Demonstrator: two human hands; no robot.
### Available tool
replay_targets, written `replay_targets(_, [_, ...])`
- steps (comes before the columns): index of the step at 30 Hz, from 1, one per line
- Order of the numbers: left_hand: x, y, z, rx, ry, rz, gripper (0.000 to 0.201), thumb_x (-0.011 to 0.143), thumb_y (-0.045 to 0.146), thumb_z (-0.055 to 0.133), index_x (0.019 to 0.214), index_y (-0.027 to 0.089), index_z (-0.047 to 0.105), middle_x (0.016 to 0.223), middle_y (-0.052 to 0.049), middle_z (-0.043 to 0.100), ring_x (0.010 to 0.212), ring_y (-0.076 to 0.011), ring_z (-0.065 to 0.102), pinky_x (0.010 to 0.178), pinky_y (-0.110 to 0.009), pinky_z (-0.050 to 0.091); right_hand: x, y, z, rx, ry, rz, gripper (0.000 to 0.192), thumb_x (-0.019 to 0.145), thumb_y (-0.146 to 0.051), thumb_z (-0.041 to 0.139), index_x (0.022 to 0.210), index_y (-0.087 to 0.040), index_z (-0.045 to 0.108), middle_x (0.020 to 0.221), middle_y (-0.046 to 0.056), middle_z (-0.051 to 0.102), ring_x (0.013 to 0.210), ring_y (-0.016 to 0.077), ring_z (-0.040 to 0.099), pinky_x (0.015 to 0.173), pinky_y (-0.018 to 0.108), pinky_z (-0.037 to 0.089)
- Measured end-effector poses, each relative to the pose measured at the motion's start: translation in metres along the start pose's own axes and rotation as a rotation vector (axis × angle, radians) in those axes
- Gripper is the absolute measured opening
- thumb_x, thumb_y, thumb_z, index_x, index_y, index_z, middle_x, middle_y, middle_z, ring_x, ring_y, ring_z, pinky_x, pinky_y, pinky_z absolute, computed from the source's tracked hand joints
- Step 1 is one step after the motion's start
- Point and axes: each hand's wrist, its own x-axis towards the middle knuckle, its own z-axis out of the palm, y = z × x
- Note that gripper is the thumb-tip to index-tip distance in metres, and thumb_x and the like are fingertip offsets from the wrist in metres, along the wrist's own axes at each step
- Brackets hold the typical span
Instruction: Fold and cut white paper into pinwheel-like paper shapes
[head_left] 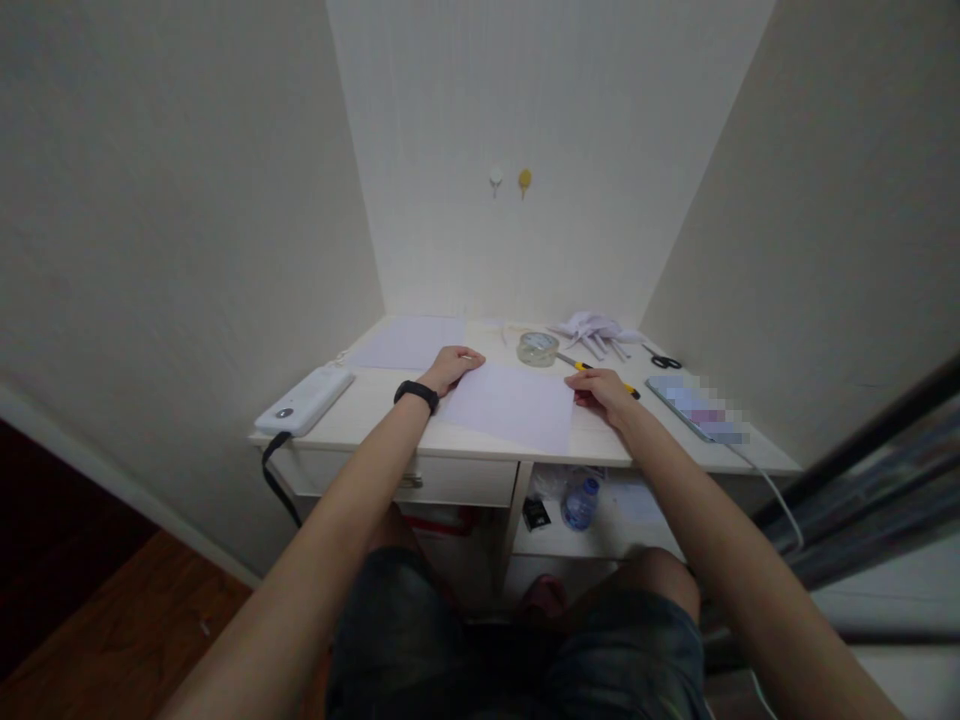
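A blank white sheet of paper (514, 405) lies at the front of the white desk (375, 412), its near edge by the desk's front edge. My left hand (453, 368) pinches its far left corner between thumb and fingers. At the far right corner, my right hand (598, 388) grips the paper the same way, fingers curled. Just behind the sheet stands a roll of clear tape (538, 348). A yellow and black utility knife (574, 363) lies partly behind my right hand.
More white paper (411, 342) lies at the back left. A white device (304, 400) with a strap sits at the left edge. Crumpled white paper (592, 328), black scissors (664, 361) and a plugged-in phone (694, 407) are to the right. A bottle (580, 503) stands on the shelf below.
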Motion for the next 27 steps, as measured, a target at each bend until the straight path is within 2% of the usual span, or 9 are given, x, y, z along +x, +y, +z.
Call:
replay_targets(6, [0.001,0.000,0.002,-0.168,-0.006,0.045,0.028,0.063,0.025,0.085,0.079,0.013,0.066,0.068,-0.001,0.065,0.062,-0.0121,0.058,0.062,-0.026,0.048,-0.011,-0.004,0.004,0.084,-0.170,-0.006,0.021,0.069,-0.016,0.079,0.087,-0.018,0.068,0.083,0.003,0.075,0.061,0.0122,0.066,0.049,0.019,0.054])
replay_targets(9, [0.001,0.001,0.004,-0.256,0.040,0.097,0.033,0.063,0.031,0.086,0.082,0.013,0.065,0.072,-0.002,0.066,0.064,-0.0124,0.058,0.067,-0.029,0.050,-0.015,-0.003,0.012,0.133,-0.217,0.027,0.020,0.069,-0.014,0.080,0.080,-0.016,0.063,0.082,0.005,0.075,0.064,0.0148,0.068,0.053,0.023,0.057])
replay_targets(12, [-0.001,0.004,0.002,-0.358,-0.020,0.058,0.043,0.069,0.049,0.081,0.090,0.014,0.067,0.085,-0.009,0.071,0.077,-0.0196,0.065,0.078,-0.036,0.052,-0.016,-0.002,0.018,0.180,-0.182,0.033,0.017,0.069,-0.010,0.079,0.079,-0.014,0.066,0.078,0.005,0.075,0.063,0.0153,0.068,0.055,0.025,0.059])
replay_targets(15, [-0.006,0.013,-0.001,-0.524,-0.162,0.000,0.071,0.074,0.077,0.059,0.098,0.011,0.068,0.098,-0.019,0.072,0.098,-0.0322,0.066,0.089,-0.044,0.051,-0.016,-0.002,0.018,0.335,-0.083,-0.023,0.017,0.070,-0.009,0.077,0.084,-0.014,0.069,0.083,0.005,0.076,0.067,0.0158,0.069,0.060,0.026,0.061])
replay_targets(17, [-0.012,0.019,0.001,-0.617,-0.231,0.036,0.084,0.073,0.084,0.050,0.104,0.008,0.067,0.108,-0.024,0.070,0.111,-0.0368,0.062,0.095,-0.047,0.048,-0.017,-0.002,0.018,0.443,-0.020,-0.075,0.016,0.071,-0.009,0.075,0.085,-0.015,0.069,0.086,0.005,0.077,0.071,0.0167,0.070,0.065,0.028,0.063])
replay_targets(20, [-0.025,0.023,0.016,-0.629,-0.311,0.095,0.077,0.073,0.078,0.060,0.109,0.010,0.066,0.119,-0.024,0.066,0.117,-0.0346,0.059,0.099,-0.048,0.046,-0.021,-0.002,0.024,0.603,0.075,-0.149,0.019,0.073,-0.012,0.076,0.090,-0.017,0.068,0.093,0.004,0.077,0.079,0.0169,0.072,0.070,0.028,0.063])
replay_targets(23, [-0.037,0.020,0.045,-0.480,-0.318,0.192,0.058,0.069,0.050,0.081,0.111,0.015,0.064,0.119,-0.016,0.067,0.108,-0.0263,0.063,0.096,-0.043,0.048,-0.028,0.001,0.039,0.767,0.141,-0.183,0.024,0.075,-0.016,0.076,0.097,-0.021,0.066,0.097,0.000,0.076,0.086,0.0150,0.072,0.074,0.027,0.063])
replay_targets(24, [-0.040,0.018,0.055,-0.433,-0.288,0.225,0.057,0.067,0.047,0.083,0.111,0.015,0.064,0.116,-0.015,0.068,0.101,-0.0243,0.064,0.092,-0.041,0.049,-0.030,0.003,0.045,0.803,0.133,-0.184,0.025,0.075,-0.016,0.076,0.098,-0.022,0.066,0.097,0.000,0.076,0.087,0.0148,0.072,0.076,0.027,0.062])
replay_targets(27, [-0.042,0.014,0.075,-0.363,-0.072,0.319,0.054,0.066,0.051,0.081,0.100,0.013,0.064,0.097,-0.011,0.070,0.082,-0.0196,0.062,0.076,-0.034,0.050,-0.036,0.007,0.055,0.786,0.048,-0.166,0.030,0.070,-0.014,0.077,0.097,-0.021,0.066,0.097,0.000,0.076,0.089,0.0163,0.072,0.079,0.030,0.062])
